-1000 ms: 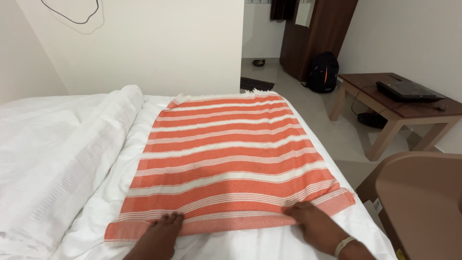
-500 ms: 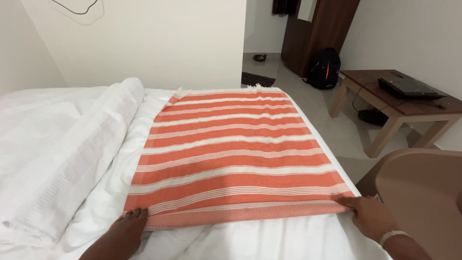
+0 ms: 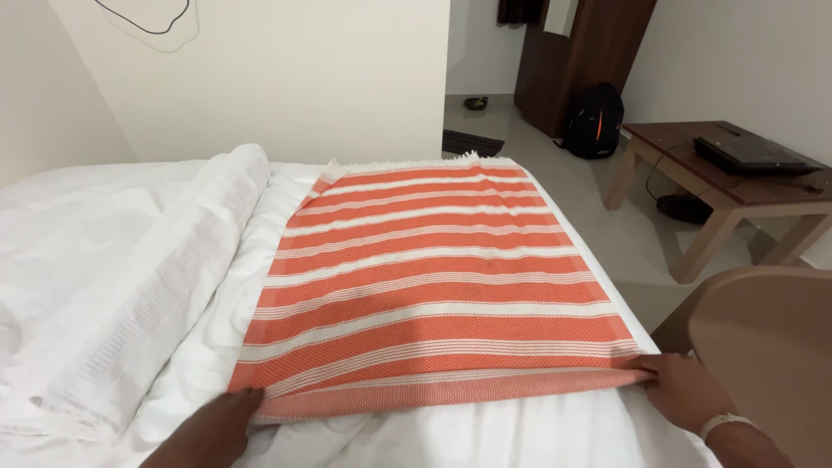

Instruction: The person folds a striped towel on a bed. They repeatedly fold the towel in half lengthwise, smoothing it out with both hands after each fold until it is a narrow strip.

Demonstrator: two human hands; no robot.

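Note:
An orange towel with white stripes (image 3: 425, 277) lies spread flat on a bed with a white sheet (image 3: 485, 433). My left hand (image 3: 221, 422) grips the towel's near left corner. My right hand (image 3: 685, 392), with a pale band on the wrist, pinches the near right corner at the bed's edge. The near edge of the towel is slightly raised and doubled over between the two hands.
A rolled white duvet (image 3: 130, 286) lies along the left of the bed. A brown chair back (image 3: 771, 347) stands at the right. Beyond it, a wooden table (image 3: 737, 186) carries a dark laptop; a black backpack (image 3: 594, 121) leans by a wooden wardrobe.
Both hands have slid outward along the towel's near edge, from near the middle to its two corners. The near edge now lies straighter and is gripped at each end.

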